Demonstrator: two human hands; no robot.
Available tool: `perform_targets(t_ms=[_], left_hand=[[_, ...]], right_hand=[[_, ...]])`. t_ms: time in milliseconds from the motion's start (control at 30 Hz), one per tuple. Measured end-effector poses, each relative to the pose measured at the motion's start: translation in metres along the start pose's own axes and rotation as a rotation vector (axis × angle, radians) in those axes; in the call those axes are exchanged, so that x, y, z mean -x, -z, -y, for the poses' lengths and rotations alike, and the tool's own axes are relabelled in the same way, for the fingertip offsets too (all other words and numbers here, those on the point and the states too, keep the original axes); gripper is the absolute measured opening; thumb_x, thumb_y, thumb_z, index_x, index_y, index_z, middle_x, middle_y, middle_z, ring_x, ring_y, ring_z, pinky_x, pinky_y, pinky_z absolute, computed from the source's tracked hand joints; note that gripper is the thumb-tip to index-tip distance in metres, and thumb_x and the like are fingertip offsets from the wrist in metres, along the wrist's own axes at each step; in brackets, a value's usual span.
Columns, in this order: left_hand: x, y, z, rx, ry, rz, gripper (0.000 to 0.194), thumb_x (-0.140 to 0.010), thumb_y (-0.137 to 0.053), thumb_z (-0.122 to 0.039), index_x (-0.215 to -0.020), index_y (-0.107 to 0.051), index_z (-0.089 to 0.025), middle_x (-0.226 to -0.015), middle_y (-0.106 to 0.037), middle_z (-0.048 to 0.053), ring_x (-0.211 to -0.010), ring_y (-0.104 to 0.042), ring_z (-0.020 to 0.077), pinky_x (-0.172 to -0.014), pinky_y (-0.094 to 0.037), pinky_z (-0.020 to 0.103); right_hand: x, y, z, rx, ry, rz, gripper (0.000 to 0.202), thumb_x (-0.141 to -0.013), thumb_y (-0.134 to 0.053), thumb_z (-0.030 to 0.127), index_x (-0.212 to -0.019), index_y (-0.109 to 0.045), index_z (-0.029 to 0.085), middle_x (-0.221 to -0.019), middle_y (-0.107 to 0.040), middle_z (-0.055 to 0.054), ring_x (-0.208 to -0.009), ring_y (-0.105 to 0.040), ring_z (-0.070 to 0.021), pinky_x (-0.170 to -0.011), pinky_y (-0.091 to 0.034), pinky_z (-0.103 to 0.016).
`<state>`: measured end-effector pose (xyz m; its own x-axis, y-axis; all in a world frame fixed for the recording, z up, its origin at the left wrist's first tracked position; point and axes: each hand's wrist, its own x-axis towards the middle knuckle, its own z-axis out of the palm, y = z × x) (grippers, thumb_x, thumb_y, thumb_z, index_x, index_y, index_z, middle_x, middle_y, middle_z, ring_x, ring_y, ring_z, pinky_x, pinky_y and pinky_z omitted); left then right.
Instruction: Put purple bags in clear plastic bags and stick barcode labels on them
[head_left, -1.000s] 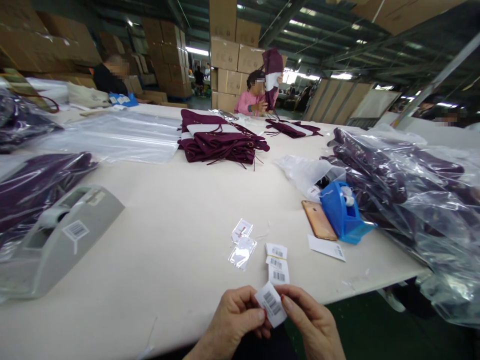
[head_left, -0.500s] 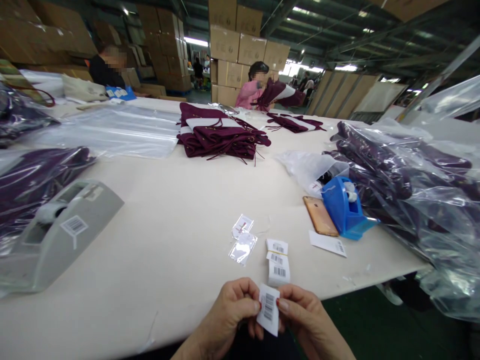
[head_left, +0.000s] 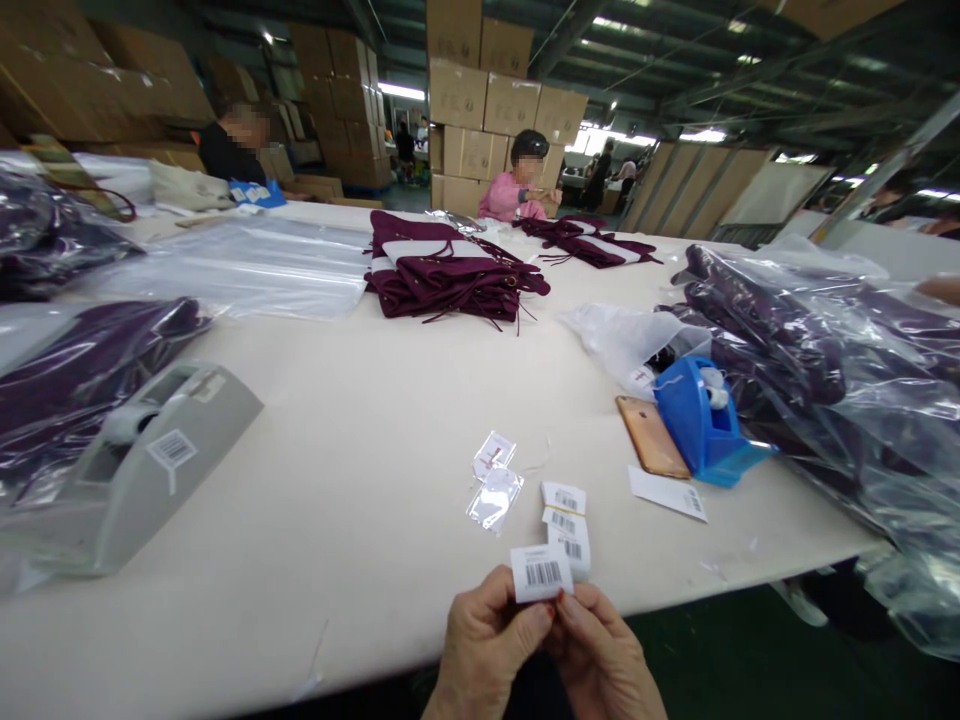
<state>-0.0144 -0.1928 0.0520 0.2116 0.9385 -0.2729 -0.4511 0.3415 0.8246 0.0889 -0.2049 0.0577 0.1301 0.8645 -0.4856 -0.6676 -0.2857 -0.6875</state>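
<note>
Near the table's front edge, my left hand point(head_left: 491, 635) and my right hand point(head_left: 600, 640) both pinch a small white barcode label point(head_left: 541, 574) by its lower edge. Its printed side faces me, and the fingertips nearly meet beneath it. Just beyond the label lies a stack of barcode labels point(head_left: 568, 525) held with a yellow band. To the left of that stack are a clear plastic packet point(head_left: 495, 500) and a printed tag point(head_left: 493, 454), partly overlapping.
A grey tape dispenser point(head_left: 172, 470) stands left; a blue tape dispenser point(head_left: 701, 420), a phone point(head_left: 651, 437) and a white card point(head_left: 667, 493) lie right. Folded maroon garments point(head_left: 450, 270) are at the back. Bagged garments point(head_left: 795, 340) crowd the right side. A co-worker in pink point(head_left: 517, 185) sits across.
The label has turned from upright to lying sideways and risen slightly. My hands have come closer together. The co-worker's raised maroon garment is now down on the table.
</note>
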Motion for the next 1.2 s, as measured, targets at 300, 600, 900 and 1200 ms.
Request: perform_targets(t_ms=[300, 600, 900, 1200], left_hand=[[-0.002, 0.012, -0.002, -0.212, 0.095, 0.087, 0.042, -0.065, -0.07, -0.05, -0.077, -0.068, -0.01, -0.063, -0.058, 0.003, -0.05, -0.041, 0.0078, -0.048, -0.034, 0.021], [0.003, 0.012, -0.009, -0.262, 0.083, 0.133, 0.025, -0.072, -0.062, -0.038, -0.064, -0.055, -0.014, -0.055, -0.049, -0.002, -0.052, -0.043, 0.0093, -0.053, -0.034, 0.023], [0.003, 0.011, -0.008, -0.172, 0.136, 0.124, 0.024, -0.068, -0.062, -0.036, -0.061, -0.056, -0.014, -0.055, -0.051, -0.001, -0.052, -0.041, 0.0097, -0.054, -0.033, 0.023], [0.002, 0.012, -0.005, -0.195, 0.154, 0.113, 0.026, -0.065, -0.062, -0.039, -0.058, -0.051, -0.016, -0.052, -0.046, -0.002, -0.052, -0.039, 0.01, -0.055, -0.031, 0.024]], right_hand=[[0.0, 0.037, 0.007, 1.033, 1.028, 0.04, 0.026, -0.081, -0.063, 0.029, -0.106, -0.066, 0.025, -0.106, -0.066, -0.006, -0.1, -0.059, -0.0214, -0.086, -0.049, -0.031], [-0.008, 0.034, 0.024, 1.34, 1.134, 0.484, 0.032, -0.087, -0.052, 0.022, -0.118, -0.06, 0.027, -0.105, -0.069, -0.003, -0.098, -0.064, -0.019, -0.099, -0.044, -0.034], [-0.001, 0.038, 0.018, 1.205, 0.913, 0.457, 0.035, -0.082, -0.06, 0.02, -0.115, -0.063, 0.031, -0.108, -0.069, -0.004, -0.101, -0.064, -0.0216, -0.094, -0.049, -0.035], [0.002, 0.033, 0.006, 1.015, 0.756, 0.341, 0.027, -0.081, -0.062, 0.026, -0.107, -0.069, 0.031, -0.099, -0.071, -0.006, -0.096, -0.065, -0.0233, -0.093, -0.05, -0.038]])
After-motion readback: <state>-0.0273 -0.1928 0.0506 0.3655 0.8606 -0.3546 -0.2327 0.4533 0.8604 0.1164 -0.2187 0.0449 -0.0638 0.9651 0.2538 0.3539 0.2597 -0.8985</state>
